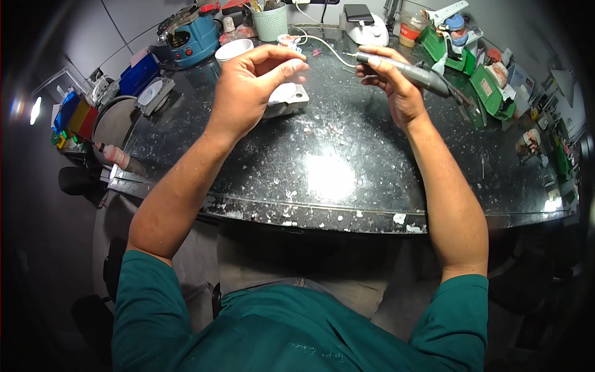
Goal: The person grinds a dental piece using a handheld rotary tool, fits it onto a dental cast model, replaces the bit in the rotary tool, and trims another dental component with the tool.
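My right hand (396,87) is wrapped round a dark grey rotary handpiece (415,75). Its thin tip points left toward my other hand, and a cord trails off its back end. Raised over the bench, my left hand (248,87) has thumb and fingers brought together. Whatever small thing sits at those fingertips is too hidden to name. Just under that hand stands a grey block (297,102) with something white on top, partly covered by the hand. Behind the left hand is a white bowl (234,49).
The dark, white-specked bench (273,167) curves around me. At the back left stands a blue machine (191,43); beside it, a pale green pot (271,25) of tools. A white device (367,30) and green trays (493,93) with dental models line the back and right. A bottle (116,156) lies left.
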Demonstrator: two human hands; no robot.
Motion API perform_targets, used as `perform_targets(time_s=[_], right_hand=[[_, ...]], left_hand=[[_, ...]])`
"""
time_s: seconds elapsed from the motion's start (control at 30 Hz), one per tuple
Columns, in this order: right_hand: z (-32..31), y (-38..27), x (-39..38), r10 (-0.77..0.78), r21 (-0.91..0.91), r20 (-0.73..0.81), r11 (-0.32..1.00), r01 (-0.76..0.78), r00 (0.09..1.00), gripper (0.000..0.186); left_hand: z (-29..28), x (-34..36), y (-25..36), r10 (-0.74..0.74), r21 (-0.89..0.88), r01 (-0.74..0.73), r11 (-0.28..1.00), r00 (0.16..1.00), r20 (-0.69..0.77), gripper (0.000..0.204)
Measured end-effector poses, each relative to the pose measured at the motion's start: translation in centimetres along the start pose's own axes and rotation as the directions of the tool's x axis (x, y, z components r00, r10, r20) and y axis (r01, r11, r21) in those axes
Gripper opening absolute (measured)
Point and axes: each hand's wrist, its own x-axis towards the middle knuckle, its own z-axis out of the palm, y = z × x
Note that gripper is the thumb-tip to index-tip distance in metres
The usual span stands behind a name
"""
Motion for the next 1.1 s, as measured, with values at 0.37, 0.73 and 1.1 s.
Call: perform_targets(time_s=[0.37,0.73,1.1], right_hand=[[7.0,-2.0,-2.2,-0.343,-0.250,0.014,0.908,0.335,0.939,0.033],[7.3,-1.0,-2.2,-0.469,-0.532,0.211,0.681,0.504,0.857,0.041],[7.3,-1.3,-2.5,-0.332,-0.478,0.150,0.800,0.363,0.931,0.041]], left_hand=[[1.0,-2.3,-1.7,-0.298,-0.556,0.313,0.770,0.947,0.121,0.017],[1.4,-3.2,-1.5,-0.405,-0.630,0.408,0.661,0.900,0.158,0.019],[1.0,-3.2,-1.7,-0.433,-0.732,0.510,0.452,0.843,0.320,0.026]])
